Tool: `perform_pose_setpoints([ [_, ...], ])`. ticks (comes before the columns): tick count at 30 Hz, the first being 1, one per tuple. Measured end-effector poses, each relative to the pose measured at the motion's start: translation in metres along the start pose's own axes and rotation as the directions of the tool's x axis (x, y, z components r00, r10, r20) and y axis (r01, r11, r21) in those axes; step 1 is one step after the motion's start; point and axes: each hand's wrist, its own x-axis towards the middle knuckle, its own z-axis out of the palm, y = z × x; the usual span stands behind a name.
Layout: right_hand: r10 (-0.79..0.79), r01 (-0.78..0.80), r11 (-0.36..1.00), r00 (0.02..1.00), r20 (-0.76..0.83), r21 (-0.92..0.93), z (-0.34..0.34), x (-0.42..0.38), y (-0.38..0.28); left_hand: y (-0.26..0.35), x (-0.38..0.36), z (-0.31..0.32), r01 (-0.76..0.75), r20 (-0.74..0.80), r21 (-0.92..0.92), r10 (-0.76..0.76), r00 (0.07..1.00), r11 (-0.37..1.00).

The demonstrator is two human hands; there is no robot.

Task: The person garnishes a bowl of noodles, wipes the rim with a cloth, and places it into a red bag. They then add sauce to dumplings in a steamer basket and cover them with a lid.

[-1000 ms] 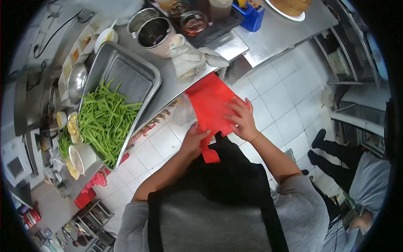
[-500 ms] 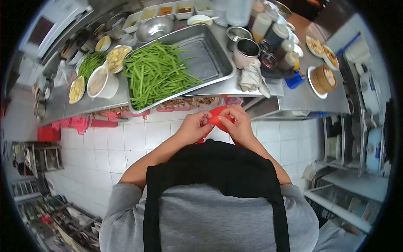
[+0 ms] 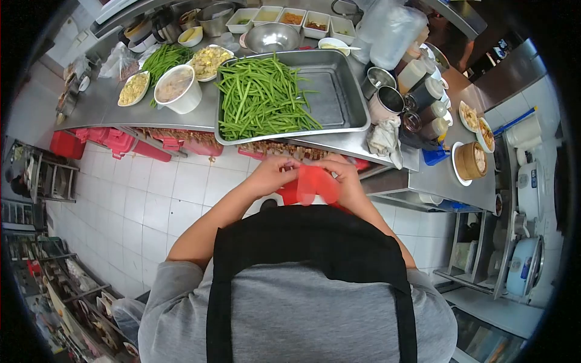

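Observation:
A thin red plastic bag (image 3: pixel 310 183) is stretched between my two hands, in front of the black apron. My left hand (image 3: pixel 275 174) pinches its upper left edge between thumb and fingers. Opposite it, my right hand (image 3: pixel 344 175) grips the upper right edge, fingers curled. The bag hangs loose below, partly see-through and blurred. Just beyond my hands, a large metal tray (image 3: pixel 354 121) lies on the counter, with a heap of green beans (image 3: pixel 260 100) in its left part.
Left of the tray stand a white tub (image 3: pixel 187 100) and bowls of food. A metal bowl (image 3: pixel 272 37) and white containers line the back. To the right are sauce bottles (image 3: pixel 417 75), a crumpled cloth (image 3: pixel 385 136) and a bamboo steamer (image 3: pixel 470 160). Red bins (image 3: pixel 121 142) sit beneath the counter.
The hands have moved slightly apart, and the red bag, bunched between the fingers before, now hangs more spread out. The view has turned, so the counter appears shifted right and up.

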Motion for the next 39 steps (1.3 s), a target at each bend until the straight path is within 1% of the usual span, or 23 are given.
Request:
perform_pose_setpoints([
  [3, 0.124, -0.124, 0.992, 0.985, -0.12, 0.0, 0.008, -0.003, -0.009, -0.004, 0.006, 0.002, 0.048, 0.028, -0.056, -0.046, 0.999, 0.997],
  [6, -0.469, 0.376, 0.855, 0.854, -0.225, -0.356, 0.01, -0.004, 0.009, -0.003, 0.001, 0.004, 0.061, -0.047, -0.371, -0.085, 0.995, 0.927],
  [9, -0.655, 0.63, 0.682, 0.752, 0.074, -0.371, 0.0, -0.023, 0.022, -0.01, -0.009, -0.033, 0.071, -0.146, -0.661, -0.222, 0.964, 0.747],
  [11, -0.28, 0.422, 0.781, 0.895, 0.346, -0.461, -0.012, -0.057, 0.047, -0.015, -0.03, -0.076, -0.036, -0.238, -0.748, -0.218, 0.946, 0.662],
  [12, -0.06, 0.32, 0.787, 0.891, 0.451, -0.527, -0.017, -0.072, 0.063, -0.013, -0.042, -0.087, -0.085, -0.256, -0.755, -0.172, 0.951, 0.65],
  [14, 0.066, 0.208, 0.832, 0.883, 0.465, -0.515, -0.023, -0.096, 0.102, 0.004, -0.066, -0.098, -0.189, -0.298, -0.765, -0.079, 0.951, 0.616],
  [15, 0.126, 0.158, 0.845, 0.87, 0.477, -0.511, -0.025, -0.096, 0.112, 0.013, -0.064, -0.076, -0.226, -0.389, -0.791, -0.183, 0.903, 0.568],
  [17, -0.109, 0.188, 0.924, 0.964, 0.242, -0.333, -0.033, -0.058, 0.058, 0.043, -0.071, -0.045, -0.331, -0.479, -0.671, -0.048, 0.876, 0.663],
  [20, -0.311, 0.291, 0.943, 0.943, -0.118, -0.163, -0.02, 0.007, -0.028, 0.054, -0.065, -0.017, -0.439, -0.514, -0.492, 0.157, 0.844, 0.752],
  [23, -0.46, 0.445, 0.843, 0.888, 0.024, -0.301, 0.027, 0.06, -0.069, 0.09, -0.098, 0.016, -0.425, -0.299, -0.163, 0.366, 0.881, 0.89],
  [24, -0.416, 0.424, 0.878, 0.905, 0.082, -0.223, 0.043, 0.075, -0.057, 0.094, -0.108, 0.016, -0.403, -0.406, 0.27, 0.483, 0.776, 0.874],
  [25, -0.373, 0.393, 0.908, 0.916, 0.146, -0.147, 0.056, 0.085, -0.055, 0.095, -0.119, 0.014, -0.248, -0.437, 0.645, 0.615, 0.656, 0.723],
  [26, -0.266, 0.218, 0.94, 0.95, 0.165, 0.261, 0.066, 0.092, -0.058, 0.095, -0.128, 0.009, 0.004, -0.39, 0.886, 0.74, 0.547, 0.464],
  [27, -0.167, -0.012, 0.793, 0.957, 0.236, 0.609, 0.074, 0.099, -0.062, 0.087, -0.138, -0.009, 0.205, -0.555, 0.817, 0.64, 0.532, 0.538],
  [28, -0.092, -0.259, 0.496, 0.933, 0.347, 0.829, 0.084, 0.103, -0.068, 0.072, -0.147, -0.039, 0.438, -0.663, 0.748, 0.578, 0.476, 0.498],
  [29, -0.094, -0.36, 0.44, 0.893, 0.441, 0.823, 0.088, 0.098, -0.087, 0.052, -0.155, -0.065, 0.644, -0.758, 0.631, 0.519, 0.396, 0.432],
  [31, -0.302, 0.117, 0.874, 0.892, 0.338, 0.472, 0.09, 0.089, -0.116, 0.011, -0.171, -0.102, 0.173, -0.857, 0.434, 0.346, 0.381, 0.884],
  [33, -0.502, 0.531, 0.846, 0.823, 0.267, -0.044, 0.103, 0.11, -0.102, 0.01, -0.18, -0.108, -0.285, -0.849, 0.024, 0.17, 0.501, 0.958],
  [34, -0.345, 0.398, 0.886, 0.909, 0.234, -0.239, 0.103, 0.137, -0.09, 0.023, -0.183, -0.09, -0.428, -0.798, -0.208, 0.101, 0.595, 0.879],
  [35, -0.422, 0.414, 0.841, 0.905, 0.056, -0.349, 0.101, 0.166, -0.081, 0.035, -0.186, -0.078, -0.52, -0.721, -0.435, 0.061, 0.69, 0.735],
  [37, -0.334, 0.25, 0.785, 0.941, -0.048, -0.566, 0.09, 0.212, -0.056, 0.056, -0.193, -0.071, -0.564, -0.641, -0.475, 0.173, 0.748, 0.676],
  [38, -0.217, 0.185, 0.874, 0.976, -0.02, -0.449, 0.093, 0.216, -0.06, 0.061, -0.195, -0.076, -0.583, -0.598, -0.495, 0.235, 0.767, 0.644],
  [39, -0.101, 0.102, 0.939, 0.995, 0.022, -0.327, 0.096, 0.218, -0.065, 0.052, -0.196, -0.097, -0.55, -0.63, -0.215, 0.316, 0.71, 0.807],
])
